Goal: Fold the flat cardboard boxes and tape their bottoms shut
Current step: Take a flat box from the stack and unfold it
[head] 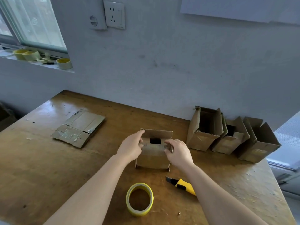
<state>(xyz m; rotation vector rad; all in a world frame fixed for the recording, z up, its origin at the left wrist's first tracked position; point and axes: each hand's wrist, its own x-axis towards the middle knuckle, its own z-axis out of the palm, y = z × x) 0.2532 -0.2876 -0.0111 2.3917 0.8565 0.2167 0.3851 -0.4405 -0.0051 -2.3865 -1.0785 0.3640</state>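
Cardboard box (153, 157) stands just beyond the tape roll (140, 199), bottom up; my left hand (130, 147) and right hand (177, 151) pinch its near flap's ends, likely folding it shut for taping.

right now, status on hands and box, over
Left hand and right hand pinch a tape strip across the box. Flaps partly shut, gap showing. Tape roll and knife lie in front, apart from it.
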